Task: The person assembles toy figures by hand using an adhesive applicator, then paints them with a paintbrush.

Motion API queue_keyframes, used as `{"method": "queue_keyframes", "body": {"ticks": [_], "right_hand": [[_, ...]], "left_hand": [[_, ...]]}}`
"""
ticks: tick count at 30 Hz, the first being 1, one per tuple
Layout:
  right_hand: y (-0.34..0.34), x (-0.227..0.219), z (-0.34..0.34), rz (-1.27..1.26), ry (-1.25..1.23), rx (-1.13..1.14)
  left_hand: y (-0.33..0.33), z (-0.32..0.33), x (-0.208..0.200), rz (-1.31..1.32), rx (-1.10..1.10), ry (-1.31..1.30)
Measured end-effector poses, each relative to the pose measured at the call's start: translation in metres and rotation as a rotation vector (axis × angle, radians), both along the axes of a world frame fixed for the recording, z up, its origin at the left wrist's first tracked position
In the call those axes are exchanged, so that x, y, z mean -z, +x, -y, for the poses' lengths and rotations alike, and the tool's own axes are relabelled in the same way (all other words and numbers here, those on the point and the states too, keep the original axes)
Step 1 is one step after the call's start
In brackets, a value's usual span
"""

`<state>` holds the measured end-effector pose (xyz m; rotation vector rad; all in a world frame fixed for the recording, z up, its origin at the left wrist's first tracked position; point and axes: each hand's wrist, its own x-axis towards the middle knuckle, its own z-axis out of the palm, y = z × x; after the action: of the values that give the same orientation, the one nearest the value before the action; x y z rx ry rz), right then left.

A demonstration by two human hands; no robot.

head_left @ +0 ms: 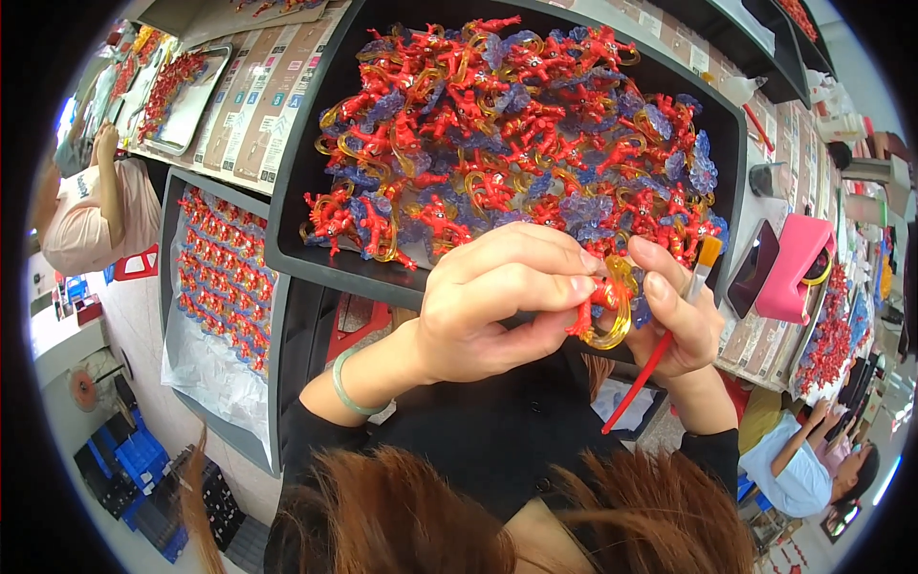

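Left hand [502,301] pinches red figure [604,295] (right hand [690,330] grips brush [649,370]); loaded black tray [330,275] beyond.

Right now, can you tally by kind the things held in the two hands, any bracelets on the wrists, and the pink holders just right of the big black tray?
Red-and-yellow figure, held: 1
Red-handled brush, held: 1
Pale green bracelet, worn: 1
Pink holder, beside the tray: 1
Total: 4
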<state>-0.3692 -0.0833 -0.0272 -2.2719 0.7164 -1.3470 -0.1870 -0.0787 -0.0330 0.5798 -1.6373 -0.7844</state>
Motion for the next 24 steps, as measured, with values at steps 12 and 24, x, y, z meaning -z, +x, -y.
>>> {"method": "queue_keyframes", "body": {"ticks": [12,24], "right_hand": [[0.004,0.004,-0.001,-0.002,0.345,0.122],[0.006,0.001,0.001,0.026,0.573,0.166]], "left_hand": [[-0.001,-0.005,-0.003,-0.298,0.090,0.871],[-0.002,0.003,-0.002,-0.456,0.139,1.152]]}}
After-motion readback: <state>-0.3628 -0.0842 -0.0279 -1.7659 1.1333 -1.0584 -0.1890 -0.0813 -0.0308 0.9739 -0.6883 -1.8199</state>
